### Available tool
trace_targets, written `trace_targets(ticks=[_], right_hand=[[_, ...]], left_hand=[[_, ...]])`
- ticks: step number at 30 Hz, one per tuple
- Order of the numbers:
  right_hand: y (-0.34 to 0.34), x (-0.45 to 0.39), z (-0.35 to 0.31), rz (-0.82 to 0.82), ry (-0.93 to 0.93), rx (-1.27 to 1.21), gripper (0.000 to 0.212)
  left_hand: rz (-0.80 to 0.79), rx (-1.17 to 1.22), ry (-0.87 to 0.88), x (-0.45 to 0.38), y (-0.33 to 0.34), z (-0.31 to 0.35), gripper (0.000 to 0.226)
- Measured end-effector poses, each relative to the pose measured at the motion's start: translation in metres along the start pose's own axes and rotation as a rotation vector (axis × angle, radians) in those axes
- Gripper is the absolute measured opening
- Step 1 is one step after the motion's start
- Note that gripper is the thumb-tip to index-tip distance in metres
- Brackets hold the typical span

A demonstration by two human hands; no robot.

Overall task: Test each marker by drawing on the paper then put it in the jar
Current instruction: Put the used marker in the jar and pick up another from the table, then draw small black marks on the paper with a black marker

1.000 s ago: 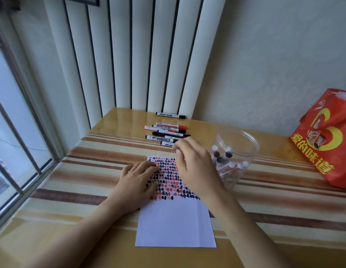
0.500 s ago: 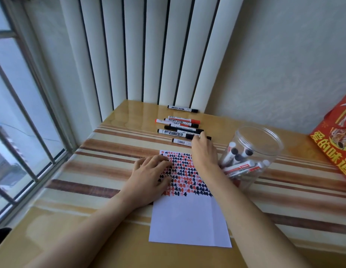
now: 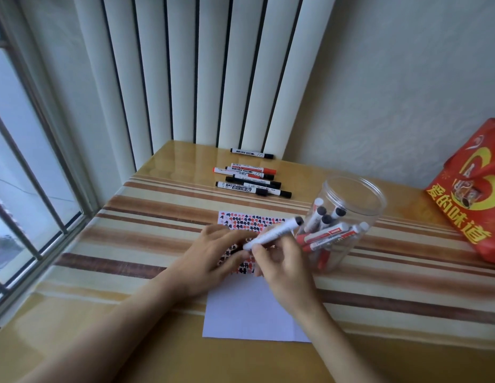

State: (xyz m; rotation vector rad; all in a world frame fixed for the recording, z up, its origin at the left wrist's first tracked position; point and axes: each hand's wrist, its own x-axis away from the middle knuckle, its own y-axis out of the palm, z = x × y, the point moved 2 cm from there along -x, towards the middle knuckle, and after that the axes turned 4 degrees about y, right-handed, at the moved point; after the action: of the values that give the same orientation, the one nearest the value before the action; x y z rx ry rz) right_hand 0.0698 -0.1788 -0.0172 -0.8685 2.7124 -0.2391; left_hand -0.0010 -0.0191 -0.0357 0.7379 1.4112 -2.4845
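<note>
The right hand (image 3: pixel 285 268) is pinching a black-capped marker (image 3: pixel 272 234) in curled fingers above the paper (image 3: pixel 254 310), its cap pointing toward two o'clock at the jar (image 3: pixel 348 217), while the left hand (image 3: pixel 213 258) is pressing flat, fingers relaxed, on the sheet.

Jar (image 3: pixel 348 217) right of paper (image 3: pixel 254 308); markers (image 3: pixel 251 181) behind.

One jar (image 3: pixel 348 222), one paper (image 3: pixel 254 310), perhaps six loose markers (image 3: pixel 251 181).
</note>
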Motion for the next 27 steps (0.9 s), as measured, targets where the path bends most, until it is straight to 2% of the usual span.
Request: trace_targets(ticks=[2, 4, 8, 10, 12, 14, 16, 20, 25, 27], right_hand=[[-0.004, 0.007, 0.009, -0.072, 0.083, -0.178, 0.017], [-0.014, 0.009, 0.015, -0.089, 0.116, -0.275, 0.004], [-0.048, 0.003, 0.014, -0.029, 0.159, -0.305, 0.021], [-0.06, 0.0, 0.012, -0.056, 0.123, -0.141, 0.012], [-0.067, 0.001, 0.01, -0.049, -0.05, 0.25, 0.007], [-0.062, 0.005, 0.01, -0.032, -0.257, 0.658, 0.009], [-0.046, 0.009, 0.004, -0.029, -0.383, 0.902, 0.017], [-0.008, 0.013, 0.005, -0.024, -0.537, 1.064, 0.014], [0.001, 0.013, 0.016, 0.066, -0.57, 1.084, 0.023], [0.002, 0.011, 0.016, 0.091, -0.559, 1.086, 0.028]], left_hand=[[-0.026, 0.048, 0.061, -0.002, 0.002, 0.005, 0.019], [-0.017, 0.048, 0.054, -0.002, 0.003, 0.005, 0.021], [-0.007, 0.049, -0.045, -0.001, 0.002, -0.003, 0.032], [-0.004, 0.065, -0.062, -0.002, 0.001, -0.004, 0.034], [-0.016, 0.046, -0.055, -0.002, 0.003, -0.004, 0.037], [-0.051, 0.0, -0.048, -0.002, 0.005, -0.003, 0.034], [-0.092, -0.042, -0.042, -0.002, 0.008, 0.0, 0.031], [-0.12, -0.047, 0.004, -0.001, 0.01, 0.005, 0.034], [-0.056, -0.083, -0.009, 0.001, 0.007, 0.006, 0.048], [-0.017, -0.104, 0.002, 0.001, 0.007, 0.007, 0.047]])
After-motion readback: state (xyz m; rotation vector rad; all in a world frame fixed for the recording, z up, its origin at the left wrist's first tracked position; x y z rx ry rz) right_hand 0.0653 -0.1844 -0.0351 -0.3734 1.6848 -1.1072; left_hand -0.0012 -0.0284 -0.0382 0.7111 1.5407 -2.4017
